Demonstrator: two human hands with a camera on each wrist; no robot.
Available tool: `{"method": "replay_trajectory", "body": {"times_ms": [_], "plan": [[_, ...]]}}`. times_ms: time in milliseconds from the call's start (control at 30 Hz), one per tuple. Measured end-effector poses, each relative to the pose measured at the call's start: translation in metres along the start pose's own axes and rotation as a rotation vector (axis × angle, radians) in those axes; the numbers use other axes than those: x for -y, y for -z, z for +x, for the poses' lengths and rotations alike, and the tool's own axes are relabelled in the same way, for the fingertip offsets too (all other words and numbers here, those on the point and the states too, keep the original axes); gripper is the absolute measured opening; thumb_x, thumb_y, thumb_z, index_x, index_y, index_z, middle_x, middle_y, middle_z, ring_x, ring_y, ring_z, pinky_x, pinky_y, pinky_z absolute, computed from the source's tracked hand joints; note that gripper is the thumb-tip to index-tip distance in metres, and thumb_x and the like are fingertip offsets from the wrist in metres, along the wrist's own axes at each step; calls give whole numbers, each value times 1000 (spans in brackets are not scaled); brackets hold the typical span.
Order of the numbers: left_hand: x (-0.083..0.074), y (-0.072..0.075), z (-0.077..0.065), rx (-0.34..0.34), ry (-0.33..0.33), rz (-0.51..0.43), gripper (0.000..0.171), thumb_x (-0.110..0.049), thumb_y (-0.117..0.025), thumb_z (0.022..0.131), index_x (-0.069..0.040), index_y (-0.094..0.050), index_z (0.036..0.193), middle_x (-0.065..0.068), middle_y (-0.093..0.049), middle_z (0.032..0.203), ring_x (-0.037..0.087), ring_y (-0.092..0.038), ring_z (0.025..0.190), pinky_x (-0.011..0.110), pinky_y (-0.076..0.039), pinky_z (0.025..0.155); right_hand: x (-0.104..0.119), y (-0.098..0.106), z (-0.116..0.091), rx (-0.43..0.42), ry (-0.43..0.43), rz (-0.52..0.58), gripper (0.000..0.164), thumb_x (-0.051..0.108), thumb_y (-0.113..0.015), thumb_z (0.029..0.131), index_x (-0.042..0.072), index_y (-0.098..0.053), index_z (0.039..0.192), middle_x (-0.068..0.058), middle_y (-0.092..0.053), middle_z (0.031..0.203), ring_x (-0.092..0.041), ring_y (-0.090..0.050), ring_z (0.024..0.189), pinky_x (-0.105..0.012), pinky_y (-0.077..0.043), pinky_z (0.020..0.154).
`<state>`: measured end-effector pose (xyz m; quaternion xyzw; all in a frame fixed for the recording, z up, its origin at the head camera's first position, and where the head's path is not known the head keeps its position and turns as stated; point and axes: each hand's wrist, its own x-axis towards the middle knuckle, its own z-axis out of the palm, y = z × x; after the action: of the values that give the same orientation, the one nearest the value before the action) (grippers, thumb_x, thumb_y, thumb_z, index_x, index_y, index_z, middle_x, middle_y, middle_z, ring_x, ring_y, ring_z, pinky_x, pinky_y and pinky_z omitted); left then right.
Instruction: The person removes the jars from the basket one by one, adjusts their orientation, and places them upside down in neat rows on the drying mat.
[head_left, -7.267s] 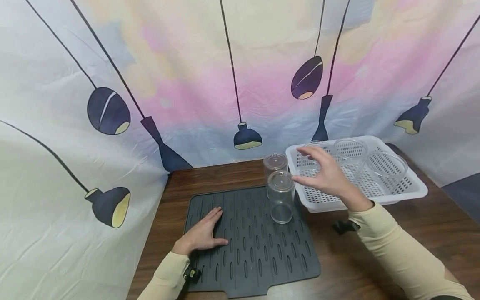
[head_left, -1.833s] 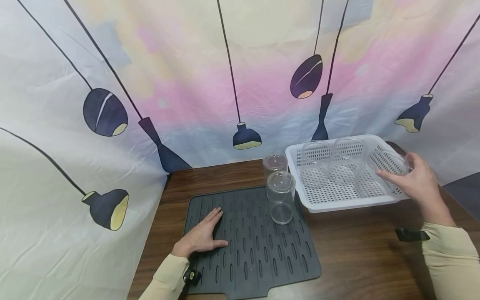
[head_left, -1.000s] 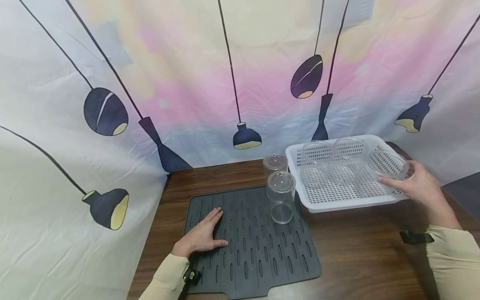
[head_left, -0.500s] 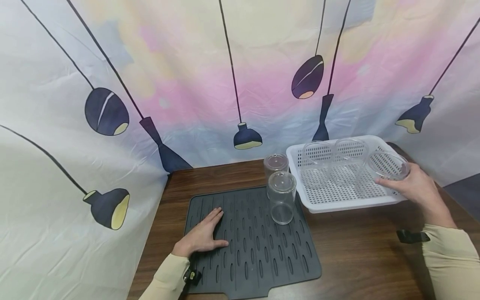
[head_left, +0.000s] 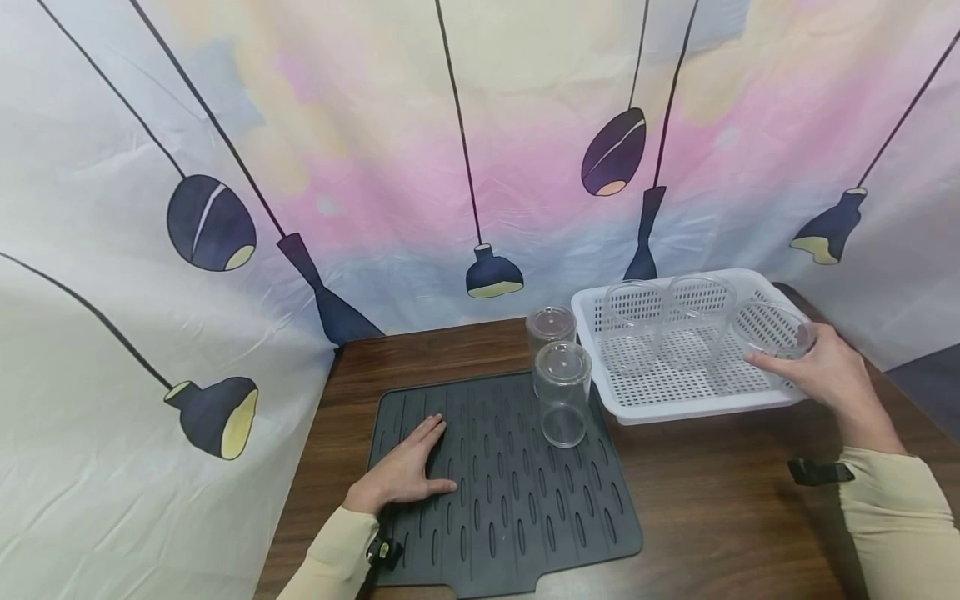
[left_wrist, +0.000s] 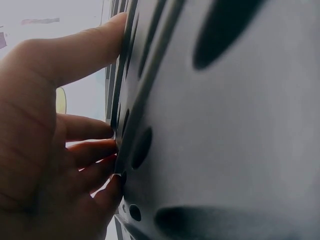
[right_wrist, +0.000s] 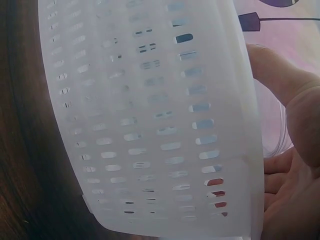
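Observation:
My right hand (head_left: pixel 828 371) is at the right end of a white plastic basket (head_left: pixel 697 414), holding a clear glass (head_left: pixel 768 333) near its rim. In the right wrist view, part of that glass (right_wrist: pixel 272 125) shows between thumb and fingers beyond the basket wall (right_wrist: pixel 150 120). Two more clear glasses, one at the left (head_left: pixel 632 321) and one in the middle (head_left: pixel 699 312), stand in the basket. My left hand (head_left: pixel 401 471) rests with spread fingers on a dark grey ridged mat (head_left: pixel 502 500); the left wrist view shows its fingertips touching the mat (left_wrist: pixel 225 135).
Two clear glasses stand with their bases up by the mat's right edge, a nearer one (head_left: pixel 564 400) and a farther one (head_left: pixel 550 329) partly behind it. A brown wooden table (head_left: pixel 697 508) lies beneath. A curtain (head_left: pixel 375 167) printed with lamps hangs behind.
My right hand has gone from beside the standing glasses to the glass at the basket's right end. Lately hand and glass have shifted slightly left. My left hand has stayed put.

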<state>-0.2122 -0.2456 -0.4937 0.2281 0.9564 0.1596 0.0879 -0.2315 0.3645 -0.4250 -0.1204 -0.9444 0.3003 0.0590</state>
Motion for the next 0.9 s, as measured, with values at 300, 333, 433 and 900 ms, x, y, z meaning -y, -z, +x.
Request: {"method": "replay_trajectory", "body": {"times_ms": [300,333,433,900], "plan": [[0,1,0,-1,-1,-8,98,-52,-75,79,-3,-31,152,13,-22,161,31,-21,149,51,-34,112,0,0,-1,12,-33,10,123,66,-70,76,-17,-12,146,-46,-34,130,-57,-40,109,-67,-41,80],[-1,1,0,-2,0,-7,98,-52,-75,79,-3,-32,152,13,-23,161,31,-21,149,51,-34,112,0,0,-1,10,-34,11,123,66,-70,76,-17,-12,145,-46,-34,130,-57,-41,109,-67,-41,80],[-1,1,0,-1,0,-4,98,-52,-75,79,-4,-31,152,13,-22,161,31,-21,149,51,-34,112,0,0,-1,5,-33,18,122,66,-70,76,-18,-12,145,-46,-35,129,-57,-41,107,-66,-42,78],[-1,1,-1,2,0,1,98,-53,-75,79,-4,-31,152,14,-22,161,32,-22,148,51,-34,112,0,0,-3,-7,-32,55,123,63,-72,77,-19,-11,144,-47,-33,129,-55,-43,106,-63,-43,75]]}}
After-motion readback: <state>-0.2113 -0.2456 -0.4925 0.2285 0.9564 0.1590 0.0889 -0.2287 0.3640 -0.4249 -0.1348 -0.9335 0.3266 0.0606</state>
